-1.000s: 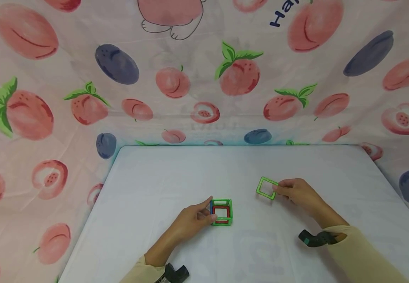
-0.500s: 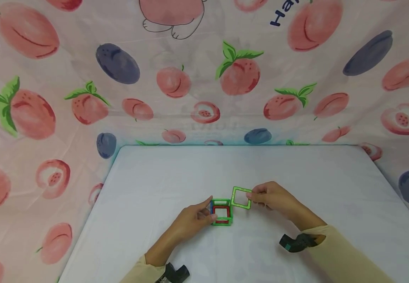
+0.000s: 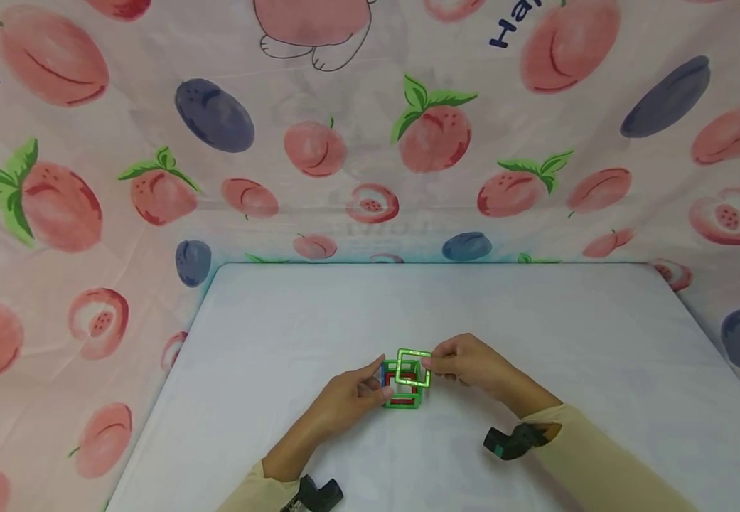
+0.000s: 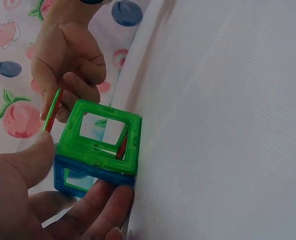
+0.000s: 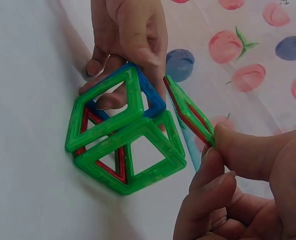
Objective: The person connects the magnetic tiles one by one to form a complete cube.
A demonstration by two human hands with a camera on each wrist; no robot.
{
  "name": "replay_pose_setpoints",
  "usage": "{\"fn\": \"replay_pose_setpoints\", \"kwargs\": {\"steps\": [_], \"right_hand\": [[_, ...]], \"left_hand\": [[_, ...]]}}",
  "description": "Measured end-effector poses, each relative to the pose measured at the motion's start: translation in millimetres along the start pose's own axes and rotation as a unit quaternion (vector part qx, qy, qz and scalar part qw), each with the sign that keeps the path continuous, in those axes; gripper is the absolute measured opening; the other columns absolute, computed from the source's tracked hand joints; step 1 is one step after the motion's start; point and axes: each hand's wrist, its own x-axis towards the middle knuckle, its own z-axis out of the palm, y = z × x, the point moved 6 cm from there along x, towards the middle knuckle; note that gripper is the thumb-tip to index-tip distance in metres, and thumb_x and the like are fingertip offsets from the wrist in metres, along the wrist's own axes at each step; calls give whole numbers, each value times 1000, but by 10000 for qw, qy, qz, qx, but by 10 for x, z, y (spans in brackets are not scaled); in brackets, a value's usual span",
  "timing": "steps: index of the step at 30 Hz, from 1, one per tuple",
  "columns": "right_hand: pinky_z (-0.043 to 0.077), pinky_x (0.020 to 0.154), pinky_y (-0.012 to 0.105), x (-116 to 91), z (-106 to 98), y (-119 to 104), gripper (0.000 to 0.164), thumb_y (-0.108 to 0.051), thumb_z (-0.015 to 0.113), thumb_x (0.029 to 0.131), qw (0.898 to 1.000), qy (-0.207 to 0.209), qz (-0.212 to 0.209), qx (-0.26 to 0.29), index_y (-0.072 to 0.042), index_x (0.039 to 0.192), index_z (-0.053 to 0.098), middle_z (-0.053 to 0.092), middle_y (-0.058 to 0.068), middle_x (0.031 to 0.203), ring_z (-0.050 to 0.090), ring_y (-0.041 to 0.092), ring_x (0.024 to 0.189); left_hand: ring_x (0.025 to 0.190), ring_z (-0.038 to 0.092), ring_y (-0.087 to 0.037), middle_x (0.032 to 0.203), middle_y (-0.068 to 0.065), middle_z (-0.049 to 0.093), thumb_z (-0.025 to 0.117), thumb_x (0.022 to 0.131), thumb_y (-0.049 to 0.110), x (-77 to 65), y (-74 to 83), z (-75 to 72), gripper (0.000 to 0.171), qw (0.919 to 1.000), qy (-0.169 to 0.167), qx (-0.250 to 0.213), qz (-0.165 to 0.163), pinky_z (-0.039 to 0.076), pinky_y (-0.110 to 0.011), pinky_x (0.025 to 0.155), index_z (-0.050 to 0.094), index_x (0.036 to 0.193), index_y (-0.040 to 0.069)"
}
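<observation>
A small open cube of magnetic building tiles [image 5: 157, 173] stands on the white table, mostly green, with a blue tile [image 5: 154, 100] on one side and a red one inside view. My left hand [image 3: 347, 402] grips it from the left, thumb near the upper edge and fingers along the blue side in the left wrist view. Between thumb and fingers, my right hand [image 3: 475, 364] pinches a square tile [image 3: 413, 352], green with a red layer on one face. In the head view this tile overlaps the cube's top; the right wrist view shows it tilted, close beside the cube.
The white tabletop [image 3: 280, 313] spreads around both hands. A fruit-printed cloth [image 3: 370, 142] hangs behind and beside it. Black wrist cameras [image 3: 513, 441] sit at the cuffs of both sleeves.
My right hand has moved left and slightly nearer, bringing the pinched tile from the open table on the right to over the cube. The left hand and cube have stayed in place.
</observation>
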Motion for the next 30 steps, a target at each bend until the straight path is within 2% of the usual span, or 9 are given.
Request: {"fn": "replay_pose_setpoints", "kwargs": {"steps": [10,16,22,30], "right_hand": [[31,50,24,77,114,-3,28,-29,74,94,9999,-90,38,-74,-2,91,75,55,-1,71,43,14,61],[31,50,26,108,142,-3,27,-30,74,94,9999,-53,25,-141,-3,88,75,55,-1,70,43,14,62],[41,61,31,111,137,-21,25,-29,77,91,9990,181,-50,-397,-5,85,76,59,0,74,50,17,71],[35,54,28,80,110,-104,25,-33,83,85,9936,655,-136,-908,-11,77,75,56,-3,65,47,14,64]], "left_hand": [[104,67,-15,115,-1,71,54,104,50,-12,-12,-4,61,9997,-76,-181,-137,50,-47,96,43,156,20],[95,70,-13,117,-4,72,54,105,45,-17,-9,0,58,9992,-65,-357,-148,50,-50,96,43,156,20],[95,69,-11,116,-4,72,55,105,42,-11,-9,-2,56,9994,-20,-305,-176,51,-47,93,44,156,22],[95,69,-11,114,-3,71,54,106,42,-9,-8,-4,56,9995,-14,-287,-155,52,-44,90,43,156,22]]}}
